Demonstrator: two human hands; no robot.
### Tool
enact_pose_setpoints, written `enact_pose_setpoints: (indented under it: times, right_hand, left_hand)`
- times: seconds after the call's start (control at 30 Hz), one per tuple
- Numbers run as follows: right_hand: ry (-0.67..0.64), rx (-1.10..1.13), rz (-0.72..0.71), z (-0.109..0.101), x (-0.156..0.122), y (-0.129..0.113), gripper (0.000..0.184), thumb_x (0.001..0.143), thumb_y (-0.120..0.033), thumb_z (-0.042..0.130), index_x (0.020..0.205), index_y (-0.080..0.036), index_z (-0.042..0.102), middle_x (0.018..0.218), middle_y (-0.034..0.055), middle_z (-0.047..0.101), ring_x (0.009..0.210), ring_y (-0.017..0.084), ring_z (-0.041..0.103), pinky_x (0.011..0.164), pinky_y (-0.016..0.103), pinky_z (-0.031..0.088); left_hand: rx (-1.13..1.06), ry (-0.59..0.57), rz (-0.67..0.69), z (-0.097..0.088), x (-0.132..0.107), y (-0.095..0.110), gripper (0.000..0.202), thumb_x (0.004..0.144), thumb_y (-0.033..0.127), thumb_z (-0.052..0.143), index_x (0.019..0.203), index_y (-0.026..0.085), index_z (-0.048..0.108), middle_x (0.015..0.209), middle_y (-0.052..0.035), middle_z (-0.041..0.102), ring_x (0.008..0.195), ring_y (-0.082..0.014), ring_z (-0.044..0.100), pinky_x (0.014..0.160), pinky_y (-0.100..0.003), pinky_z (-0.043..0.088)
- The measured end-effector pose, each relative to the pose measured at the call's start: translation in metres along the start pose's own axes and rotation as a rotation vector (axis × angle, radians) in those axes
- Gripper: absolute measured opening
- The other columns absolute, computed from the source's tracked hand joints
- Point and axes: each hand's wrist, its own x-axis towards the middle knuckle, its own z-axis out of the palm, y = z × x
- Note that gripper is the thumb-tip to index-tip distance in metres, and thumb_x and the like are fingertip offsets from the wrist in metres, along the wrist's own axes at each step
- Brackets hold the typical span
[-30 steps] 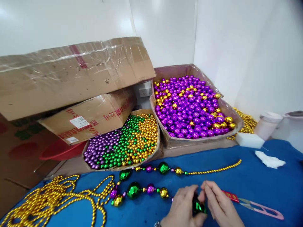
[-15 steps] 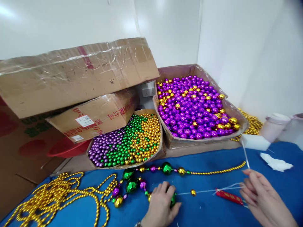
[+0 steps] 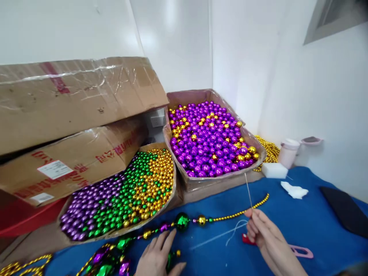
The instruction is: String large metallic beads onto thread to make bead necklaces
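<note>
My right hand (image 3: 266, 232) pinches a long, thin pale needle (image 3: 248, 189) that points up. White thread (image 3: 218, 234) trails from beside this hand toward the beads on the left. My left hand (image 3: 156, 257) is at the bottom centre, fingers spread, beside a dark green bead (image 3: 171, 259) and a small gold bead (image 3: 178, 253). Around it lies a bead strand with a large green ball (image 3: 182, 221), purple and gold balls and a tail of small gold beads (image 3: 240, 215). A red item (image 3: 248, 239) is partly hidden behind my right hand.
Behind are a carton of purple and gold balls (image 3: 208, 143) and a box of small purple, green and gold beads (image 3: 123, 191). White foam (image 3: 274, 170), a cup (image 3: 288, 152), white scrap (image 3: 294, 189), black flat object (image 3: 345, 211) and pink-handled item (image 3: 301, 251) sit right.
The view has swung to the right. My left hand's fingers have spread away from the strand. The gold bead on the thread now sits close to the green bead.
</note>
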Motion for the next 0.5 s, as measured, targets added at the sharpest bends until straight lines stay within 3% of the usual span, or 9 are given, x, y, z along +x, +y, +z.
enact_pose_setpoints:
  times: [0.13, 0.2, 0.33, 0.4, 0.5]
  right_hand:
    - [-0.088, 0.053, -0.024, 0.012, -0.003, -0.005, 0.025, 0.091, -0.047, 0.049, 0.091, -0.022, 0.056, 0.057, -0.0074, 0.035, 0.053, 0.008, 0.032, 0.050, 0.021, 0.031]
    - [-0.102, 0.080, -0.047, 0.018, -0.005, -0.007, 0.023, 0.092, -0.044, 0.048, 0.091, -0.022, 0.055, 0.057, -0.0077, 0.032, 0.053, 0.008, 0.031, 0.049, 0.021, 0.030]
    - [-0.115, 0.082, -0.076, 0.024, -0.008, -0.011, 0.022, 0.093, -0.042, 0.048, 0.091, -0.021, 0.055, 0.058, -0.0077, 0.033, 0.053, 0.008, 0.031, 0.050, 0.021, 0.031]
    - [-0.130, 0.079, -0.076, 0.024, -0.008, -0.010, 0.023, 0.093, -0.042, 0.048, 0.090, -0.020, 0.055, 0.057, -0.0079, 0.033, 0.053, 0.008, 0.032, 0.050, 0.021, 0.032]
    - [-0.156, 0.044, -0.078, 0.019, -0.005, -0.003, 0.028, 0.090, -0.047, 0.051, 0.089, -0.020, 0.056, 0.055, -0.0088, 0.033, 0.050, 0.007, 0.033, 0.048, 0.021, 0.032]
  left_hand:
    - [-0.305, 0.194, 0.139, -0.012, 0.029, 0.047, 0.032, 0.080, 0.036, 0.062, 0.112, 0.032, 0.064, 0.108, -0.0067, 0.069, 0.099, -0.0264, 0.063, 0.087, -0.032, 0.049]
    - [-0.459, 0.230, 0.195, -0.016, 0.044, 0.077, 0.024, 0.083, 0.029, 0.060, 0.105, 0.031, 0.067, 0.100, -0.0068, 0.070, 0.093, -0.0239, 0.064, 0.083, -0.030, 0.049]
    - [-0.628, 0.052, 0.214, -0.013, 0.067, 0.119, 0.025, 0.087, 0.029, 0.053, 0.108, 0.027, 0.066, 0.110, -0.0090, 0.065, 0.102, -0.0240, 0.059, 0.091, -0.034, 0.046]
    - [-0.675, -0.023, 0.198, -0.008, 0.075, 0.126, 0.027, 0.089, 0.031, 0.049, 0.111, 0.026, 0.064, 0.116, -0.0096, 0.062, 0.108, -0.0242, 0.056, 0.095, -0.037, 0.043]
    - [-0.683, -0.003, 0.219, -0.005, 0.088, 0.128, 0.026, 0.089, 0.030, 0.050, 0.111, 0.025, 0.063, 0.117, -0.0095, 0.061, 0.110, -0.0235, 0.056, 0.095, -0.037, 0.044]
